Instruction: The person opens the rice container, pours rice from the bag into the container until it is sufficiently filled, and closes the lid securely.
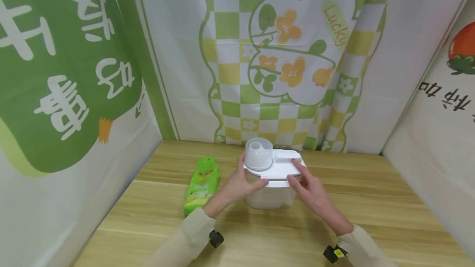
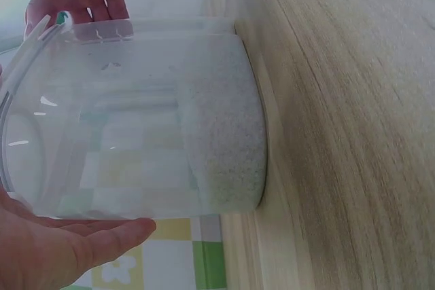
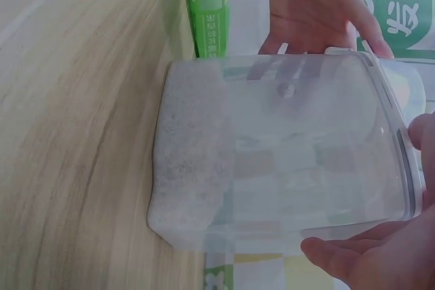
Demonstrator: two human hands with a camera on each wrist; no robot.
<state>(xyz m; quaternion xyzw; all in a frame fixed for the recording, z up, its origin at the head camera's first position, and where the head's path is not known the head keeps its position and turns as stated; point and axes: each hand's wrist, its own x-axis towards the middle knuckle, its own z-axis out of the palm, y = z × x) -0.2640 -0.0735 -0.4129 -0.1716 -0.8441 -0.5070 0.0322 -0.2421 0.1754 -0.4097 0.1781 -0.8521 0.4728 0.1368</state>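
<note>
A clear storage container (image 1: pixel 270 197) with white, rice-like grains (image 2: pixel 224 120) in its lower part stands upright on the table. Its white lid (image 1: pixel 283 168) is on, and a translucent measuring cup (image 1: pixel 258 154) sits on the lid's left side. My left hand (image 1: pixel 239 182) holds the container's left side, thumb on the lid's front edge and fingers along the wall. From the right, my right hand (image 1: pixel 313 190) grips the lid and upper side, one finger on the lid's top near its raised handle and the thumb at the front edge.
A green plastic package (image 1: pixel 202 184) lies on the wooden table (image 1: pixel 356 201), left of the container and close to my left wrist. Behind the table hangs a checkered, flower-print curtain (image 1: pixel 237 73). Printed cloth walls stand on both sides.
</note>
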